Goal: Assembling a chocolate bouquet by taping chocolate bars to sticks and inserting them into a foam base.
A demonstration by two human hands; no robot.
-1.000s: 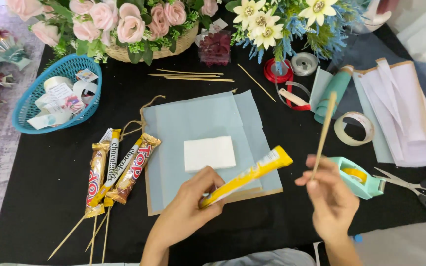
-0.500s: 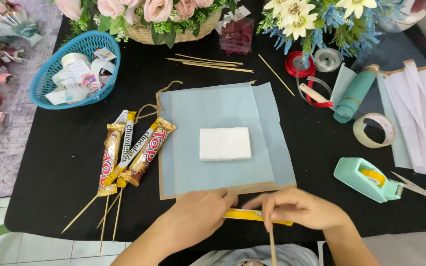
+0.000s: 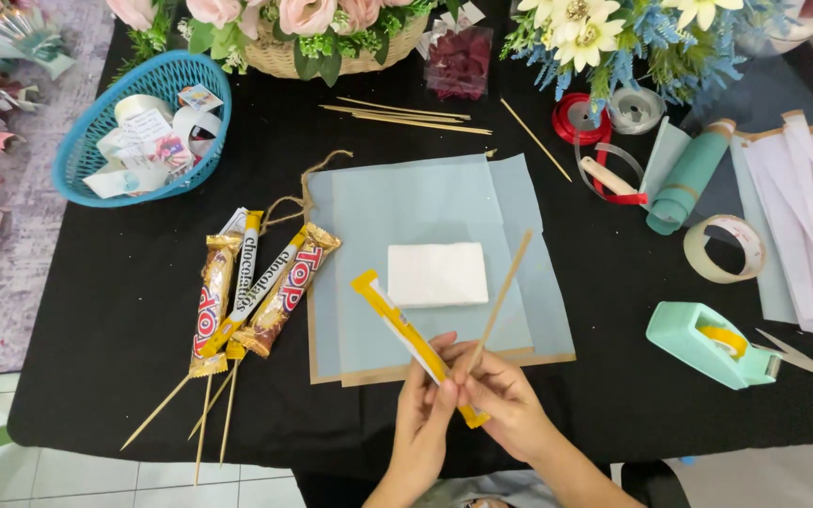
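Both hands worked close together at the near edge of the black surface (image 3: 613, 376), over the lower border of the pale blue paper sheets (image 3: 425, 216). The left hand (image 3: 422, 423) had its grip clenched around the lower part of a slim yellow-wrapped candy stick (image 3: 397, 325), which slanted up and to the left over the paper. The right hand (image 3: 510, 400) pinched a wooden skewer (image 3: 505, 287) just beside the wrapper's lower end, the skewer leaning up to the right, past the white foam block (image 3: 438, 274). The step in hand looked like the joining of skewer and candy. To the left lay three chocolate bars (image 3: 256, 292) already mounted on skewers; the mint tape dispenser (image 3: 708, 343) sat to the right, within reach. Fixing the joint would likely call for tape while one hand kept both pieces aligned.
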